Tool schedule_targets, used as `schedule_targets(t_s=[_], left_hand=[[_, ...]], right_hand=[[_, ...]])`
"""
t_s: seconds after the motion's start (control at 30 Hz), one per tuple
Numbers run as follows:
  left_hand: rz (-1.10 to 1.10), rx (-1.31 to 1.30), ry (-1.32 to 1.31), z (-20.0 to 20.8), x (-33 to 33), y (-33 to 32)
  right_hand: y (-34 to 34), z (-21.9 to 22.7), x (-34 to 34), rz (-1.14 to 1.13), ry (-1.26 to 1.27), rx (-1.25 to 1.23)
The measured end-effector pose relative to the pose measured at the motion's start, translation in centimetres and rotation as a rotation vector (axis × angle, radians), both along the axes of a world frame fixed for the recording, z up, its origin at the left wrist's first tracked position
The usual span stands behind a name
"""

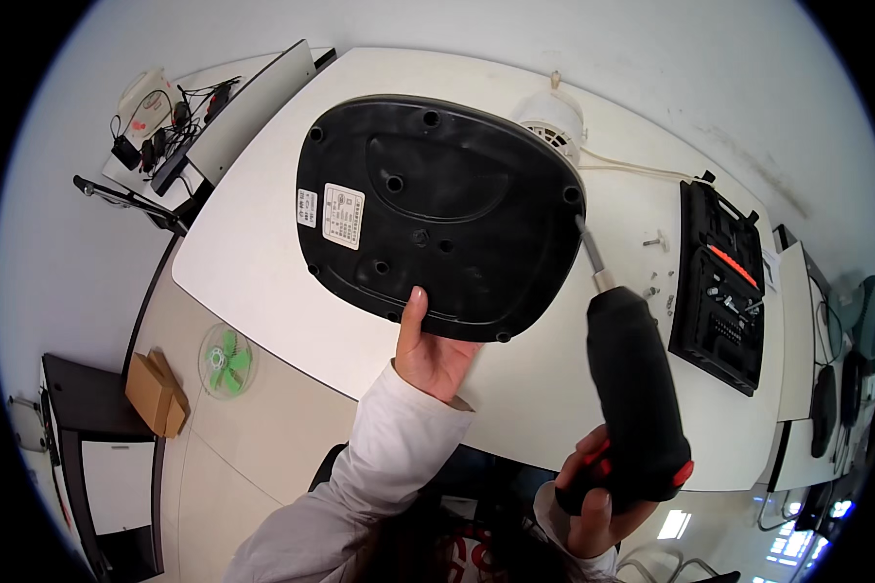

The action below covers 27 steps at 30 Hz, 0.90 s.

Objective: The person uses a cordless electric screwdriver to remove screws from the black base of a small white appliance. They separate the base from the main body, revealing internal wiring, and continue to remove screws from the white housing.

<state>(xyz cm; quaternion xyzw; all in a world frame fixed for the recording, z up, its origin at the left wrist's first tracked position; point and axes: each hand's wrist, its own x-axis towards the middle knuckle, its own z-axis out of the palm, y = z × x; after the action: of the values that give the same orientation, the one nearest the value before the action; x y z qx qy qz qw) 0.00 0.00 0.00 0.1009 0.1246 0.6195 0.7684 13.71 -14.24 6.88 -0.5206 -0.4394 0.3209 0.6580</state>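
two hands, one power driver and one base, viewed from above. nearest, the right hand (598, 491) has its fingers clamped around the grip of the black power driver (632, 364); the tool's body extends forward of the fingers, its long axis running steeply up and slightly left. the metal bit (596, 260) points at the base's right rim; whether its tip makes contact cannot be told. the left hand (437, 367) is clamped on the lower edge of the black base (496, 253), thumb on the near face, the other fingers mostly hidden behind. the base is held above the bench (525, 403), underside toward the viewer, its long axis roughly left to right, dipping rightward; it bears two white labels (343, 216) and at least six rim recesses. left of the bench, on the floor, are one green-bladed fan (231, 360) and one cardboard box (156, 396). on the bench, to the right, lie several small screws (654, 291), too small to count surely, and one tool case (690, 321). farther, behind the base, stands one white housing (551, 112), partly hidden.
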Motion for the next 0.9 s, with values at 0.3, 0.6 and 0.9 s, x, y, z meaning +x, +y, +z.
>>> schedule_targets(t_s=[0.3,0.6,0.9], left_hand=[[0.005,0.009,-0.031,-0.4,-0.1,0.0],[0.027,-0.018,-0.076,-0.4,-0.2,-0.1],[-0.007,0.036,-0.198,-0.2,-0.6,0.3]], right_hand=[[0.8,0.5,-0.7,-0.01,0.112,0.092],[0.3,1.2,-0.7,0.134,0.249,0.015],[1.2,0.5,-1.6,0.298,0.07,0.109]])
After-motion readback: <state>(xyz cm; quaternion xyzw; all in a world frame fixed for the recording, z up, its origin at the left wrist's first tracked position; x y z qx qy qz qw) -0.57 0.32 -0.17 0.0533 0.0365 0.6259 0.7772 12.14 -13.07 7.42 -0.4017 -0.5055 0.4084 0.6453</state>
